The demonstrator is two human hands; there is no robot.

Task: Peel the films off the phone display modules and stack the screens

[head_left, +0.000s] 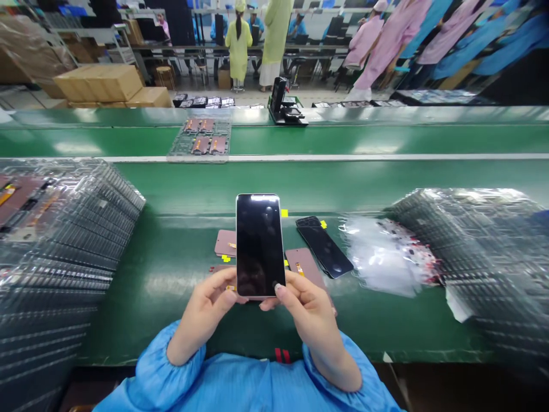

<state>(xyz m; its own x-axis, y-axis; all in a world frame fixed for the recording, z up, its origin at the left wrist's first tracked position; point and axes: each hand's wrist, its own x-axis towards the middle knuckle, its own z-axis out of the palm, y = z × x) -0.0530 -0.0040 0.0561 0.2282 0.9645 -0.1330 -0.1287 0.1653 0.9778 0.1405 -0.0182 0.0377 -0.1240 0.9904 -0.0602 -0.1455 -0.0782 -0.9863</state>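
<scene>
Between my two hands a phone screen panel (pixel 259 243) is held upright, its dark glossy face toward me. My left hand (pixel 212 303) grips its lower left side, with the thumb near the bottom corner. At the lower right corner, my right hand (pixel 302 303) has its thumb on the front face and fingers behind. Copper-brown screen panels (pixel 305 263) with small orange flex cables lie behind and beside the held one, partly hidden by it and my hands. To the right, several black screen panels (pixel 326 249) lie in a slanted overlapping pile.
Tall stacks of clear plastic trays stand at left (pixel 115 217) and right (pixel 480 240). A heap of clear film pieces (pixel 386 257) lies by the right stack. Across the green bench are a tray of brown panels (pixel 201 137) and a black fixture (pixel 285 106). People work beyond.
</scene>
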